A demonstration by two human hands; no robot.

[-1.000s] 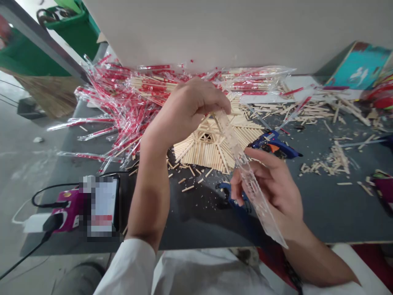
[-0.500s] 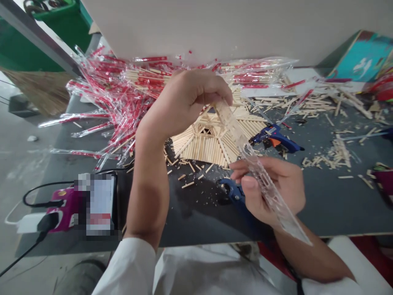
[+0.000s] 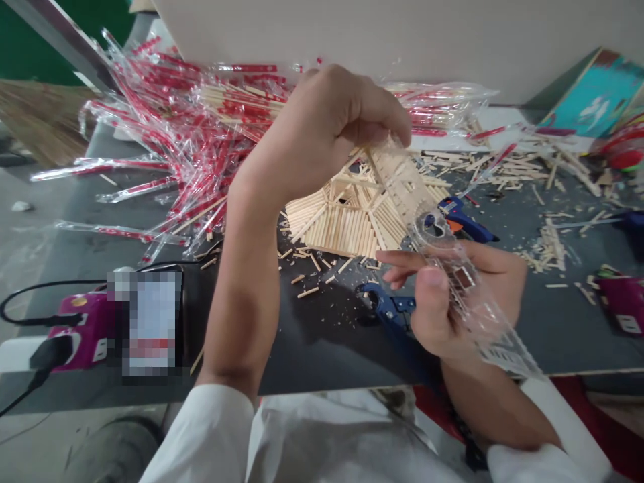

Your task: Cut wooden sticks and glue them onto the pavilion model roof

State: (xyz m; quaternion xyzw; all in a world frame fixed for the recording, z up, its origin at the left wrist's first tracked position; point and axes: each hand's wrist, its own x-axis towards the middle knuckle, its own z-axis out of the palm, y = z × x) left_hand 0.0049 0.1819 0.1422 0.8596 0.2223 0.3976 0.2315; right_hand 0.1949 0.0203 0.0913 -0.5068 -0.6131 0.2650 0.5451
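A clear plastic ruler (image 3: pixel 443 258) runs diagonally between my hands above the dark table (image 3: pixel 327 335). My left hand (image 3: pixel 327 127) is closed, pinching the ruler's far end together with a thin wooden stick. My right hand (image 3: pixel 447 302) is closed on the ruler's near half, thumb on top. Under the ruler sits a flat fan-shaped model of glued wooden sticks (image 3: pixel 352 215).
A heap of red-and-clear chopstick wrappers (image 3: pixel 191 134) covers the back left. A blue glue gun (image 3: pixel 465 221) and blue cutters (image 3: pixel 390 305) lie by the model. Stick offcuts (image 3: pixel 543 251) scatter to the right. A phone (image 3: pixel 148 322) on a purple stand sits at the left.
Both hands and the ruler have come closer to the camera and risen in view. My right hand slid further round the ruler, and the ruler now lies over the model's right side.
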